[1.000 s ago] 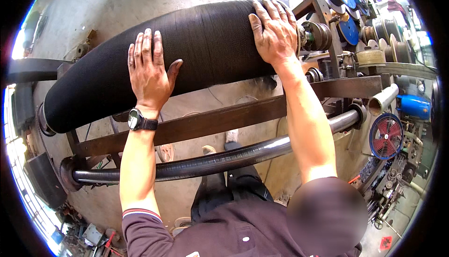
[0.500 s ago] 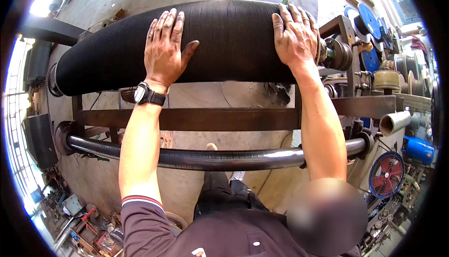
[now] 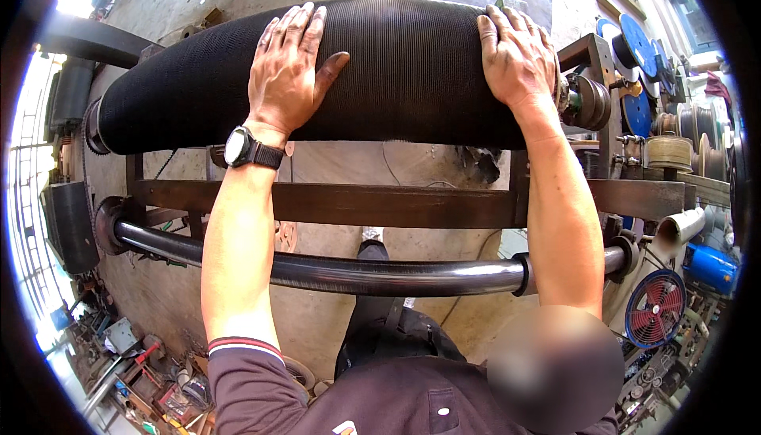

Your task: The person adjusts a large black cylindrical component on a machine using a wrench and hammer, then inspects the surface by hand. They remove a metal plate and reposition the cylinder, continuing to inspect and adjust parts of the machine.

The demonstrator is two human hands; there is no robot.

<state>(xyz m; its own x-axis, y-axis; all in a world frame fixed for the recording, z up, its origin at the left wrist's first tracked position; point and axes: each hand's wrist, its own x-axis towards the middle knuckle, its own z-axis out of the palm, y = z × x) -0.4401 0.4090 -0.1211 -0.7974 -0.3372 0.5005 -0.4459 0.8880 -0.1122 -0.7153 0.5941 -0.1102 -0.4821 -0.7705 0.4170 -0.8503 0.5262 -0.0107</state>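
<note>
A large black roller with fine ribs [image 3: 396,78] lies crosswise in front of me on a dark metal frame. My left hand [image 3: 289,70] rests flat on its upper surface left of the middle, thumb apart and fingers pointing away. Near the roller's right end, my right hand [image 3: 519,59] presses down palm first, its fingers reaching over the far side. Neither hand grips anything. Dark smudges mark the fingers. A black watch [image 3: 254,148] is on my left wrist. Closer to me runs a thinner shiny black roller [image 3: 380,275], beneath both forearms.
A brown metal beam [image 3: 380,204] spans between the two rollers. Pulleys [image 3: 587,102] sit at the big roller's right end. Further right are blue spools [image 3: 636,43], a metal tube [image 3: 680,227] and a red-bladed fan [image 3: 655,308]. Tools and parts [image 3: 170,383] clutter the lower left.
Both hands stay flat on the big roller and appear slightly shifted to the right, the left one also a little farther away. A leg below has moved forward toward the thin roller.
</note>
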